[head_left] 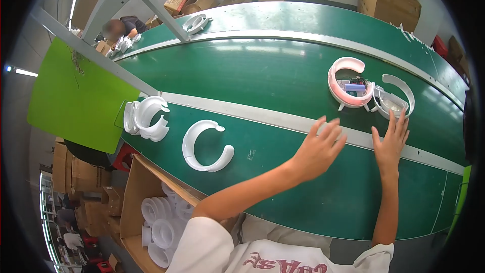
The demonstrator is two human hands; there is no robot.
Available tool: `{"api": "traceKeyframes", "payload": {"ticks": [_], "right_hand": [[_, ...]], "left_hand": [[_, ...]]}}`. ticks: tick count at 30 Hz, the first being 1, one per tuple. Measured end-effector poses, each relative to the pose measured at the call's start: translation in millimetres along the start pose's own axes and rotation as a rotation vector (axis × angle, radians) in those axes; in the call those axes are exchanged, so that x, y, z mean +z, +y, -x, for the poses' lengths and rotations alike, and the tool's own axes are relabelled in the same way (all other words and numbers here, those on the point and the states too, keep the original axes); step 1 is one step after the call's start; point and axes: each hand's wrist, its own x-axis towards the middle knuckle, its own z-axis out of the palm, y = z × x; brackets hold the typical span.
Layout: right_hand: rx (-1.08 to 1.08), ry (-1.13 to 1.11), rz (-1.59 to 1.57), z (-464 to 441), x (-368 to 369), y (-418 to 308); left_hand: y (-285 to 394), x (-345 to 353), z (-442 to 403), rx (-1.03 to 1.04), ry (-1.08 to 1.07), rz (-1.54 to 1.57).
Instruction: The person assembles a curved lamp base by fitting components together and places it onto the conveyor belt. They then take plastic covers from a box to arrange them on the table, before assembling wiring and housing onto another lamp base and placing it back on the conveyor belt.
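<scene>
My left hand (319, 150) is over the near edge of the green belt, fingers apart, holding nothing. My right hand (391, 140) has its fingers spread, with the fingertips at the lower edge of a white ring-shaped housing (391, 102). Beside that housing stands a pinkish-white C-shaped piece (336, 91) with a purple block and wires inside. A white C-shaped shell (190, 146) lies on the near green surface to the left. Further left, more white curved shells (146, 120) stand close together.
A cardboard box (132, 197) below the table holds many white round parts. A white rail (242, 115) runs beside the belt. Another person (132, 24) sits at the far left near white parts. A white piece (197, 23) lies on the far ledge.
</scene>
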Motion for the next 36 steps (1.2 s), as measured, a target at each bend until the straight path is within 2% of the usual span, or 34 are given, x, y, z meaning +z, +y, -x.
{"api": "traceKeyframes", "payload": {"ticks": [2, 5, 6, 8, 10, 12, 14, 16, 18, 22, 27, 30, 34, 36], "right_hand": [[0.008, -0.050, -0.028, 8, 0, 4], [0.123, -0.095, -0.155, 13, 18, 24], [0.094, -0.033, -0.126, 13, 26, 34], [0.132, -0.016, 0.133, 10, -1, 24], [0.033, -0.062, 0.105, 12, -40, -3], [-0.212, -0.054, -0.177, 28, -61, -42], [-0.400, -0.096, -0.602, 50, -64, -77], [-0.538, -0.055, -0.848, 78, -33, -93], [-0.408, -0.170, -1.040, 90, -32, -97], [-0.228, -0.302, -1.204, 91, -36, -87], [-0.237, -0.231, -1.305, 96, -40, -84], [-0.058, -0.364, -1.428, 93, -59, -88], [0.128, -0.391, -1.552, 90, -58, -95], [0.126, -0.475, -1.540, 85, -56, -93]], "left_hand": [[19, -24, 36, 0.055, -0.216, 0.166], [38, -34, 68, 0.047, -0.233, 0.184], [42, -41, 69, 0.038, -0.239, 0.197], [51, -42, 67, 0.025, -0.225, 0.240], [51, -32, 63, 0.016, -0.190, 0.276], [52, -25, 64, 0.032, -0.178, 0.274], [53, -21, 64, 0.043, -0.159, 0.269], [54, -19, 65, 0.032, -0.131, 0.268], [50, -19, 70, 0.079, -0.122, 0.269], [52, -18, 65, 0.082, -0.150, 0.291], [60, -12, 68, 0.062, -0.133, 0.229], [59, -16, 68, 0.056, -0.088, 0.135], [52, -22, 78, 0.030, -0.092, 0.120], [46, -22, 82, 0.035, -0.100, 0.134]]}}
